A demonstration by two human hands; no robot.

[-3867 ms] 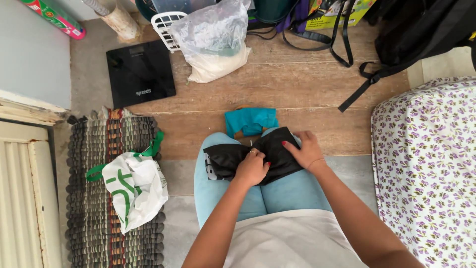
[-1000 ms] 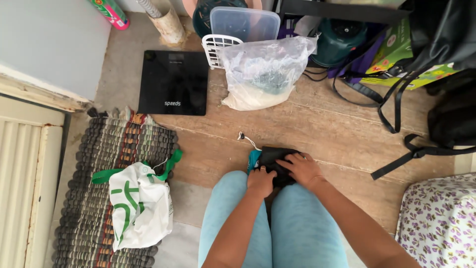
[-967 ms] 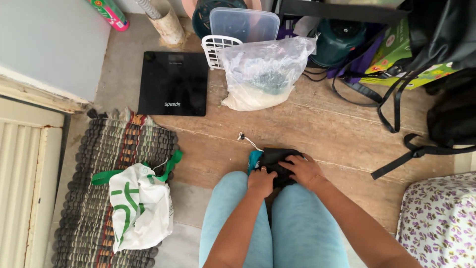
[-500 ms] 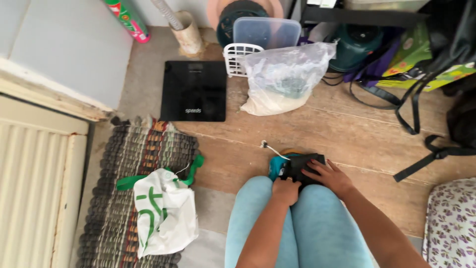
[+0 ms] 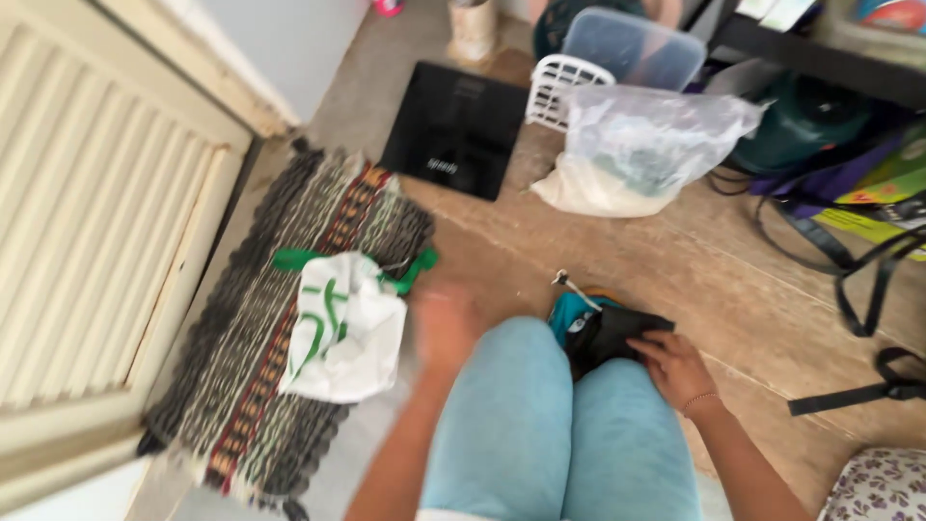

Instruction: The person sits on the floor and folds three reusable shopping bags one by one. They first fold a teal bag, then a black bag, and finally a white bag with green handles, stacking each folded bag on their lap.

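Note:
I sit with my knees in light blue trousers over a wooden floor. My right hand (image 5: 675,367) rests flat on a folded black garment (image 5: 608,333) that lies on a teal folded cloth (image 5: 567,314) just past my knees. My left hand (image 5: 444,328), blurred by motion, hangs in the air to the left of my left knee, holding nothing, close to a white bag with green print and green handles (image 5: 342,323) on a woven rug (image 5: 289,318).
A black bathroom scale (image 5: 458,130), a white plastic basket (image 5: 564,87), a lidded clear tub (image 5: 632,48) and a clear bag of white powder (image 5: 641,150) stand at the back. Black straps (image 5: 849,289) trail on the right. A slatted door (image 5: 96,222) is on the left.
My left hand has let go of the black garment and swung left toward the white bag. My view has turned left. The right hand stays on the black garment.

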